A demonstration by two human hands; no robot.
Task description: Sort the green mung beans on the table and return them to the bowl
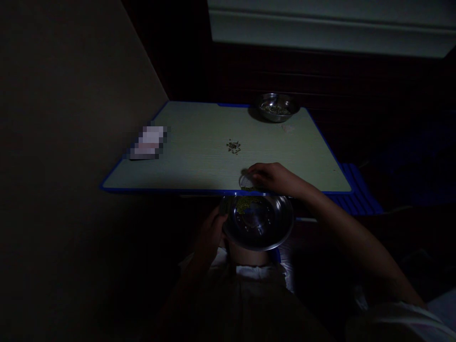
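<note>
Below the table's front edge, my left hand (213, 230) is closed on the left rim of a steel bowl (256, 223). Small green beans (245, 205), which look like mung beans, lie in that bowl on the side toward the table. At the front edge of the tabletop, my right hand (272, 176) has its fingers curled at a small clear cup (245, 181), with some green beans by its mouth. The fingertips are dim and partly hidden. Farther back on the table lies a small scatter of brown bits (233, 147).
A second steel bowl (277, 108) with pale contents stands at the back right of the blue-edged table (192, 142). Near it is a small pale scrap (288, 128). A blurred-out card or phone (147, 142) lies at the left edge. A wall (71, 118) rises on the left.
</note>
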